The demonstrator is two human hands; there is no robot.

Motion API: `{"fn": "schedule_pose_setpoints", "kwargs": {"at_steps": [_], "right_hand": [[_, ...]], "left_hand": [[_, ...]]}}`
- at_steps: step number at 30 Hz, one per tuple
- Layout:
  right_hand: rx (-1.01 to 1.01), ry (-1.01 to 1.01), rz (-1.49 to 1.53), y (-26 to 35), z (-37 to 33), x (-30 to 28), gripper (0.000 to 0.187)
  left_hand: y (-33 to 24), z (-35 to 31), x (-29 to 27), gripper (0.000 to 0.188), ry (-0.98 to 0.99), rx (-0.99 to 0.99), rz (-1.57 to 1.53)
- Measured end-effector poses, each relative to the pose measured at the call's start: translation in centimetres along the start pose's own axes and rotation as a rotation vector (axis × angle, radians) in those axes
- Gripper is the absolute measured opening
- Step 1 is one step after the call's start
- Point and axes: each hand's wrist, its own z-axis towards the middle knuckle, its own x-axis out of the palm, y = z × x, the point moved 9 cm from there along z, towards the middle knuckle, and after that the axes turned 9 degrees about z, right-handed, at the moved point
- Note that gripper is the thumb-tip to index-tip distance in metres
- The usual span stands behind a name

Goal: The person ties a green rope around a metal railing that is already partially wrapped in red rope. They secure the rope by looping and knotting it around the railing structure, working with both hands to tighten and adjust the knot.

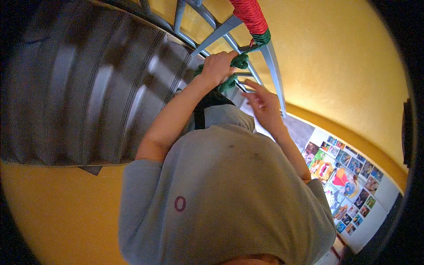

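Green cord bundle (240, 62) beside metal railing (273, 73), middle hidden by left hand (216, 68); left grip closed round it. Right hand (263, 104) near, grip loosely open, fingers parted; palm contents unclear. Bundle's axis unclear; strand (251, 48) points up-right toward red wrap (249, 15), cut off above.

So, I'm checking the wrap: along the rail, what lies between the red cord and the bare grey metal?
A band of green cord, in the head view.

place: indoor stairwell | signs: dark steps (101, 88), metal railing (274, 73), yellow wall (344, 57), pictures (346, 183)
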Motion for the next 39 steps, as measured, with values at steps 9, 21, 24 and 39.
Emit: {"fn": "schedule_pose_setpoints", "kwargs": {"at_steps": [9,21,24,39], "right_hand": [[-0.194,-0.274,0.115,-5.4,12.5,-12.1,0.026],[0.178,0.632,0.393,-8.7,24.5,-5.5,0.03],[0.29,0.705,0.27,-8.7,24.9,-5.3,0.038],[0.305,0.888,0.279,-8.8,25.4,-4.2,0.057]], "left_hand": [[4.6,2.7,2.4,0.027,-0.202,-0.184,-0.549],[5.5,4.1,1.8,0.027,-0.438,-0.497,-0.669],[4.7,4.0,2.2,0.026,-0.527,-0.578,-0.727],[3.7,12.2,6.9,0.039,-0.444,-0.258,-0.47]]}}
